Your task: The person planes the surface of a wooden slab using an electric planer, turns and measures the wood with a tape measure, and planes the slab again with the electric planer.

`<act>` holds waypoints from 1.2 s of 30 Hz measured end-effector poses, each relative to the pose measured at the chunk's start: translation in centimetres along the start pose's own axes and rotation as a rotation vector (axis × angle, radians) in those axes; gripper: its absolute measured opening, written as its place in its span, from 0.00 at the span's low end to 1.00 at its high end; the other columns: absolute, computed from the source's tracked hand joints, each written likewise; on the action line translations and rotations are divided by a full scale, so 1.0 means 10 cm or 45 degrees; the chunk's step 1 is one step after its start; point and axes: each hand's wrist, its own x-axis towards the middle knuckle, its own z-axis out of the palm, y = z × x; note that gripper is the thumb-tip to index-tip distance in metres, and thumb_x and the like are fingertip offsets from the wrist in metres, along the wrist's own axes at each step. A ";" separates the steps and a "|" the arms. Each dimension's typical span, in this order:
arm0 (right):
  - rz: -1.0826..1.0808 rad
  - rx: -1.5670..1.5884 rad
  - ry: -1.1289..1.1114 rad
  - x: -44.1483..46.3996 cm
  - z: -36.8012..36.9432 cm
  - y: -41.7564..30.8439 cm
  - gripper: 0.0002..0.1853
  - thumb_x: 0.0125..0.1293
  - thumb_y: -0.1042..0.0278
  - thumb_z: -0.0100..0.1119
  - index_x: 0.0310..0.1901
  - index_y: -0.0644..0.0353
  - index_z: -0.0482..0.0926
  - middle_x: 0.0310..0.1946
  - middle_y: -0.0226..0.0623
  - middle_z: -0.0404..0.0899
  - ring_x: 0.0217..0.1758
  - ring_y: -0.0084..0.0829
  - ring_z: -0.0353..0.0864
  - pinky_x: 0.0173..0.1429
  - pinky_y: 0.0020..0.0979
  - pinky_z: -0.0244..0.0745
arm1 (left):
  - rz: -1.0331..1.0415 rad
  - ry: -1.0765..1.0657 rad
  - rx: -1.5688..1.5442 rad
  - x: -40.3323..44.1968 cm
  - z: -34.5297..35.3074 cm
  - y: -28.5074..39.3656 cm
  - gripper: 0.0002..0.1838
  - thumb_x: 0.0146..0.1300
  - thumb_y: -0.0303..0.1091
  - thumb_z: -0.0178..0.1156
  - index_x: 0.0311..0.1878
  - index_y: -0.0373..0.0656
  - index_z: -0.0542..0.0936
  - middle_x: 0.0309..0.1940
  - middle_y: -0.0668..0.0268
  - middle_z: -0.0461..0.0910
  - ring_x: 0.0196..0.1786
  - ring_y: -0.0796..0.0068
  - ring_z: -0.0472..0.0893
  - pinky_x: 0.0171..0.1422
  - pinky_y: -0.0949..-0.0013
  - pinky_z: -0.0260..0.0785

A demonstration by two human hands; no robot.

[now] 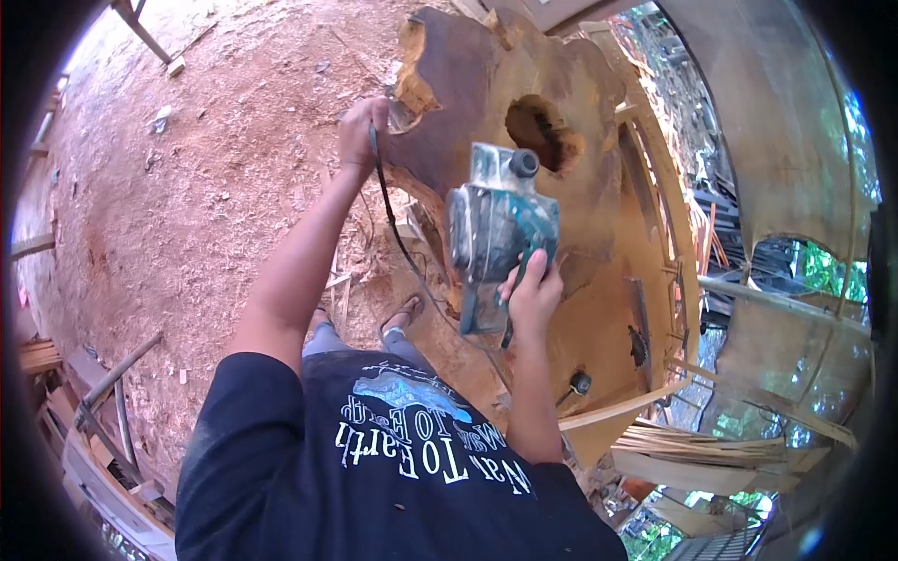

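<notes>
In the head view, my right hand (533, 292) is wrapped round the rear handle of a dusty teal belt sander (503, 234). The sander is over the near side of a large brown wood slab (468, 70) with wavy edges and a hole through it. Whether its underside touches the wood is hidden. My left hand (363, 136) is closed at the slab's left edge, with a black power cord (391, 215) running down from it. The cord passes below the sander toward my right forearm.
Reddish ground with wood shavings (224, 168) spreads on the left. A curved wooden frame (659, 187) and a brown board (599, 346) lie right of the slab. A small black round-headed object (580, 382) rests on that board. Stacked wood strips (697, 444) stand at lower right.
</notes>
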 end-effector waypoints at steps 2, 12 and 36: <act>0.006 0.027 0.025 0.26 0.16 -0.13 0.29 0.79 0.41 0.48 0.40 0.67 0.72 0.14 0.32 0.69 0.12 0.24 0.68 0.21 0.29 0.69 | 0.004 -0.032 0.000 0.00 0.00 -0.03 0.32 0.79 0.57 0.41 0.32 0.37 0.77 0.30 0.49 0.77 0.37 0.45 0.79 0.46 0.51 0.70; -0.009 0.028 0.054 1.54 0.71 -0.56 0.30 0.77 0.38 0.49 0.35 0.63 0.71 0.15 0.31 0.69 0.11 0.25 0.67 0.18 0.31 0.69 | 0.044 -0.035 0.110 0.01 0.02 0.03 0.28 0.79 0.53 0.45 0.30 0.38 0.76 0.30 0.49 0.77 0.38 0.44 0.79 0.45 0.48 0.69; -0.335 -0.379 0.198 3.46 1.26 -0.68 0.28 0.65 0.44 0.65 0.39 0.71 0.83 0.34 0.55 0.87 0.45 0.52 0.88 0.52 0.46 0.79 | -0.067 -0.267 0.531 0.09 0.06 0.13 0.34 0.78 0.59 0.40 0.36 0.38 0.82 0.39 0.46 0.84 0.45 0.42 0.83 0.50 0.46 0.75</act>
